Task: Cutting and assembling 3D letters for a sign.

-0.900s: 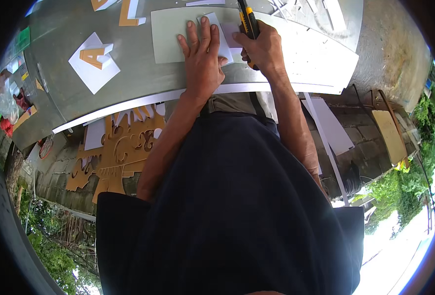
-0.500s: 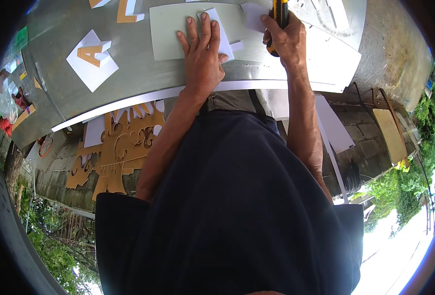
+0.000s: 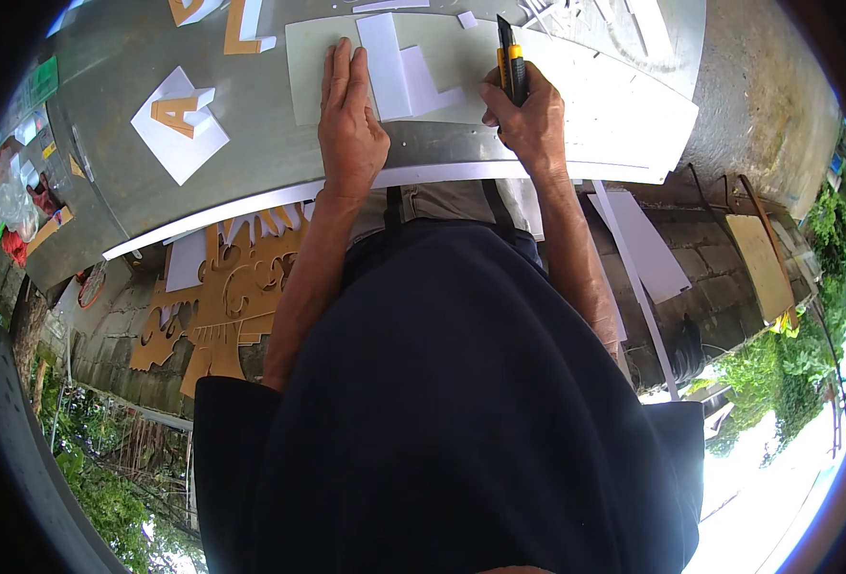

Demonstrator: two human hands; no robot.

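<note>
My left hand (image 3: pixel 349 124) lies flat with its fingers stretched out over the left part of a pale grey board (image 3: pixel 313 67). Beside those fingers is a white folded piece (image 3: pixel 383 67), with a flat L-shaped part (image 3: pixel 425 86) showing to its right. In my right hand (image 3: pixel 533 120) is a black and yellow utility knife (image 3: pixel 511 72), gripped with its blade end pointing away from me, above the board's right part. A small white scrap (image 3: pixel 467 19) sits at the board's far edge. Farther left, a brown-faced letter A (image 3: pixel 176 113) rests on a white square sheet (image 3: pixel 182 158).
The metal table (image 3: pixel 260 115) has a white strip (image 3: pixel 251 204) along its near edge. White sheet material (image 3: pixel 624 115) and thin offcuts lie at right. Brown cut-out panels (image 3: pixel 241 297) are below the table edge. Plastic bags and clutter (image 3: pixel 19 206) sit at far left.
My left hand has shifted left off the white piece, which now stands more to the left. My right hand has moved nearer and left with the knife, leaving the white bit it was touching.
</note>
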